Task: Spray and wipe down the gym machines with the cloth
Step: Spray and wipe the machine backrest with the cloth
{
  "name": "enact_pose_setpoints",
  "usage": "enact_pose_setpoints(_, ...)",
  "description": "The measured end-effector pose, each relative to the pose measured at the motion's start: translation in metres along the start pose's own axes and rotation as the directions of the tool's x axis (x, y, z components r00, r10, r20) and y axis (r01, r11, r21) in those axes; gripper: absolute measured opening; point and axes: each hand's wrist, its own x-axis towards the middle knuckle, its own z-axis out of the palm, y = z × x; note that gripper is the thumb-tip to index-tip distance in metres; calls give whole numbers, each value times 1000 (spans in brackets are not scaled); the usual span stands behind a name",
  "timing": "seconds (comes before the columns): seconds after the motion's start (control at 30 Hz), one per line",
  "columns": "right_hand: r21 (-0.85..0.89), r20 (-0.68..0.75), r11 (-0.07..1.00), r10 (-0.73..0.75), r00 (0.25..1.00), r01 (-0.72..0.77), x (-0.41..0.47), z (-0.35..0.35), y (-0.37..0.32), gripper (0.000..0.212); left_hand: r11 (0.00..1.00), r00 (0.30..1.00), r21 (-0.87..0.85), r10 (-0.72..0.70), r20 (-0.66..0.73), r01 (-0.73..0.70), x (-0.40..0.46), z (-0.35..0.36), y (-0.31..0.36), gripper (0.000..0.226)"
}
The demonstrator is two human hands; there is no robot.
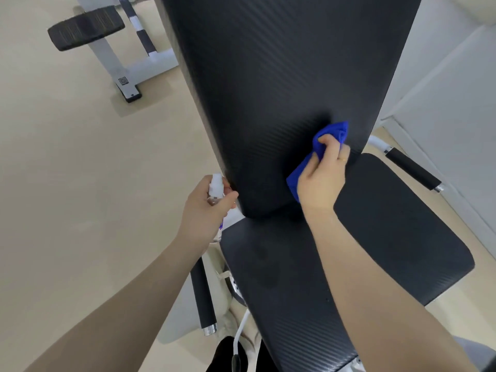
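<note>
Right hand (pixel 320 181) grips the blue cloth (pixel 326 146) against the backrest (pixel 268 89) (left hand (pixel 206 208) clasps a spray bottle (pixel 215 187))

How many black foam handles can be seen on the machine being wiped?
2. One handle sticks out to the right of the seat pad; the other handle hangs below the left hand. More may be hidden behind the pads.

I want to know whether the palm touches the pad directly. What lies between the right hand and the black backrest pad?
In the head view, the folded blue cloth lies between right hand and black textured backrest pad.
</note>
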Motion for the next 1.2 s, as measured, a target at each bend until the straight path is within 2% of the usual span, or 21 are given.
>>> enact_pose_setpoints(0.07,38,36,997,-71,997,70,-26,13,-11,28,999,1000,35,-11,12,11,0,0,-5,5)
enact_pose_setpoints(0.13,12,180,973,-228,957,229,-63,21,-16,36,998,999,57,-23,30,21,0,0,-9,4)
enact_pose_setpoints(0.2,-43,345,913,-367,864,405,-95,23,-11,55,993,998,116,-30,63,22,-2,3,-11,2)
enact_pose_setpoints(0.27,-50,450,838,-466,761,543,-100,21,2,61,988,996,153,-38,82,25,-5,3,-14,4)
enact_pose_setpoints(0.3,-42,462,839,-465,755,543,-90,18,7,57,988,996,153,-39,85,25,-6,3,-16,6)
enact_pose_setpoints(0.4,-46,438,951,-256,862,305,-47,8,20,30,957,996,286,14,90,-39,-11,4,-21,6)
enact_pose_setpoints(0.5,-65,258,991,-100,961,121,-29,7,30,41,901,980,403,95,177,-160,-16,6,-23,14)
enact_pose_setpoints(0.57,-62,168,998,-22,986,33,-38,15,20,49,866,966,452,117,233,-214,-18,8,-23,20)
enact_pose_setpoints(0.63,-61,209,991,-100,973,115,-57,22,14,54,855,953,458,126,277,-245,-21,12,-23,30)
enact_pose_setpoints(0.67,-84,275,967,-209,938,240,-66,21,18,59,857,946,447,128,299,-257,-23,16,-22,35)
enact_pose_setpoints(0.73,-135,469,800,-469,749,585,-77,16,36,69,842,929,443,162,334,-306,-26,24,-20,41)
enact_pose_setpoints(0.8,-105,558,653,-586,588,750,-61,8,55,62,822,916,456,185,355,-342,-28,31,-18,42)
enact_pose_setpoints(0.83,-96,562,629,-605,564,771,-46,4,59,50,813,913,465,184,363,-349,-28,33,-18,42)
enact_pose_setpoints(0.87,-101,545,631,-611,574,769,-32,0,61,39,802,909,478,182,374,-357,-28,35,-16,41)
enact_pose_setpoints(0.93,-149,467,749,-522,714,645,-9,-9,66,39,783,905,498,187,382,-372,-27,40,-14,34)
enact_pose_setpoints(1.0,-198,336,934,-220,916,297,8,-15,74,50,777,912,509,200,358,-370,-26,47,-12,28)
enact_pose_setpoints(1.03,-216,266,972,-35,963,95,11,-14,77,51,781,920,512,203,335,-359,-26,50,-11,30)
enact_pose_setpoints(1.07,-231,224,972,100,970,-47,10,-11,78,51,788,928,511,202,312,-343,-26,54,-11,34)
enact_pose_setpoints(1.1,-237,227,968,142,964,-87,5,-9,76,51,795,933,509,195,302,-331,-25,59,-11,36)
enact_pose_setpoints(1.13,-217,263,975,106,959,-48,-3,-6,71,53,799,933,505,188,308,-328,-24,63,-10,38)
enact_pose_setpoints(1.2,-174,364,967,-112,925,186,-27,-3,66,62,827,925,462,170,340,-322,-21,71,-10,39)
